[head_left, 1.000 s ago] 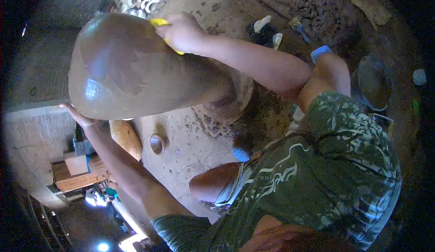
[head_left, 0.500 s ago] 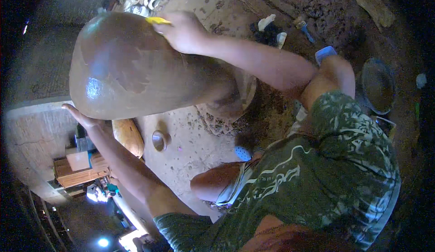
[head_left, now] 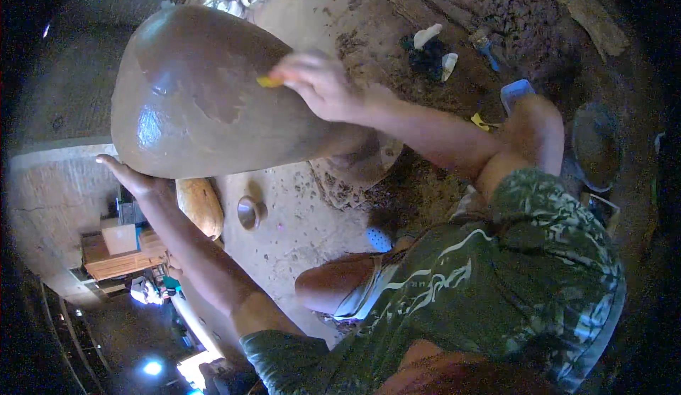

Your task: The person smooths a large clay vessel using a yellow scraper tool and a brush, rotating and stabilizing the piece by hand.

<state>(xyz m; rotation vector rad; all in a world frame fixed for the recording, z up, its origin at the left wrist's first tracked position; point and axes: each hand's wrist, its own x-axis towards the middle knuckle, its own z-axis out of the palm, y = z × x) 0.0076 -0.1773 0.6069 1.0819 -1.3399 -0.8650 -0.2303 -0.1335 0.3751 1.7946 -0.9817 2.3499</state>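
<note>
Both hands point(head_left: 323, 83) against clay pot point(head_left: 206, 104)

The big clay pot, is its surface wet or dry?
Wet: the clay pot shines with glossy highlights where the right hand drags a yellow scraper.

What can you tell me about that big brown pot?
The big brown pot looks like wet, shiny clay, smooth and rounded, with a darker patch on top. It narrows toward its base on a low stand. The right hand presses a small yellow tool on it; the left hand supports its underside.
</note>
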